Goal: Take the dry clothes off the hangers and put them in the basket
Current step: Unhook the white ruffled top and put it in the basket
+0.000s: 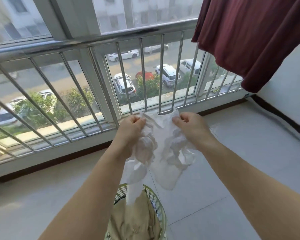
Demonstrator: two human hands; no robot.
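Note:
A thin white garment (160,144) hangs crumpled between my two hands in the middle of the view. My left hand (131,129) is shut on its left upper edge and my right hand (192,126) on its right upper edge. The garment's lower end dangles over a light green basket (162,217) at the bottom centre. Beige clothes (137,220) lie piled in that basket. A dark red garment (249,37) hangs at the top right; its hanger is out of view.
A steel railing (93,42) with vertical bars runs in front of the windows across the far side. A white wall (287,90) closes the right side. Pale floor tiles (232,170) surround the basket.

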